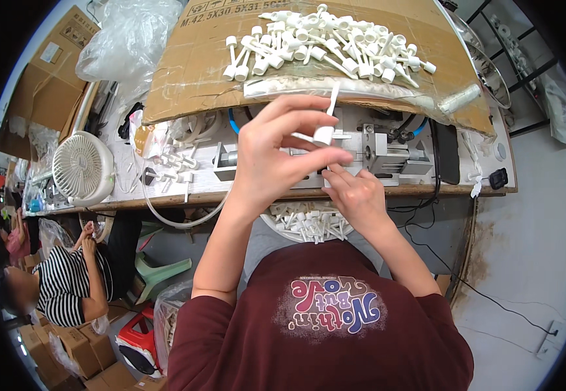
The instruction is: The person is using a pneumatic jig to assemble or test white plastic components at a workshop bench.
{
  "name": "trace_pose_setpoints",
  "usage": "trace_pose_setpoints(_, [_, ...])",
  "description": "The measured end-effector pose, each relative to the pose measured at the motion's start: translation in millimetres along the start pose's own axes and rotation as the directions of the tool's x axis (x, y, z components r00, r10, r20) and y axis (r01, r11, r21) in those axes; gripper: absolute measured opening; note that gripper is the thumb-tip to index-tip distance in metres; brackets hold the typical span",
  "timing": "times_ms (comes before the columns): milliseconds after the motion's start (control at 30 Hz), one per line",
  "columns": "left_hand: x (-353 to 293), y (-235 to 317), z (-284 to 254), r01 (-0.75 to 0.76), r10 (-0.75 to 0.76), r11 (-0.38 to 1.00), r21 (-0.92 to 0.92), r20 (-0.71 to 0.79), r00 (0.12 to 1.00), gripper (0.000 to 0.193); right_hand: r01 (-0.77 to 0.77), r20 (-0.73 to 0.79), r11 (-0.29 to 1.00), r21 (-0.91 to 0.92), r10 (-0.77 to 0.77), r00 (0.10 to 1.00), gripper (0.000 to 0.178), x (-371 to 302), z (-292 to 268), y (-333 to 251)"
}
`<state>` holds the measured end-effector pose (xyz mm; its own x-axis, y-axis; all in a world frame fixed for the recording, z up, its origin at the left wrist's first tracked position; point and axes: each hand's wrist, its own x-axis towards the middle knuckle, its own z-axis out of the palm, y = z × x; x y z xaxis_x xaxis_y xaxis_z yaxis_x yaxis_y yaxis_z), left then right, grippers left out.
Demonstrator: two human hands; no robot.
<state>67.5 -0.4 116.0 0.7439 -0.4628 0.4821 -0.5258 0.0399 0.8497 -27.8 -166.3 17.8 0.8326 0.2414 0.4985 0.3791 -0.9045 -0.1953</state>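
My left hand point(276, 146) is raised over the front of the bench, its thumb and fingers closed around a small white plastic scoop point(324, 135). The scoop's little round cup sits between the fingers and its handle points up and away. Just right of it and lower, my right hand point(359, 195) is closed at the bench edge, fingertips pinched together; what they hold is too small to make out. Behind both hands is a metal clamping fixture point(394, 156), partly covered by the left hand. A heap of similar white scoops point(335, 42) lies on the cardboard sheet point(185, 65) beyond.
A round tub point(265, 220) of white pieces rests at my lap. Loose white parts point(175, 166) and a white fan point(82, 168) stand on the bench's left. A clear hose point(185, 223) loops over the front edge. Another person point(71, 280) sits at lower left.
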Motion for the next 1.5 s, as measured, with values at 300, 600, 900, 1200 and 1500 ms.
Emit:
trace_pose_setpoints(300, [-44,-8,-2,0.051,-0.056,0.983,0.177,0.021,0.998,0.036,-0.036,0.034,0.999,-0.033,0.037,0.999,0.020,3,-3,-6])
trace_pose_setpoints(600, [-85,-27,12,0.055,-0.050,0.955,0.292,-0.025,0.998,0.032,0.048,0.059,0.966,0.256,-0.065,0.996,0.028,6,-36,8])
trace_pose_setpoints(900, [-100,-62,51,-0.189,0.087,0.647,0.739,0.174,0.981,0.032,-0.045,-0.410,0.998,0.035,0.056,0.910,0.017,108,-49,64])
trace_pose_setpoints(1200, [-83,-60,53,-0.133,0.029,0.704,0.697,0.159,0.987,0.027,-0.166,-0.086,0.983,-0.074,0.159,0.983,0.023,147,-37,86])
trace_pose_setpoints(1500, [-60,-43,33,-0.142,0.059,0.806,0.575,0.161,0.985,0.027,-0.189,-0.355,0.937,0.293,0.291,0.888,0.015,82,-64,37])
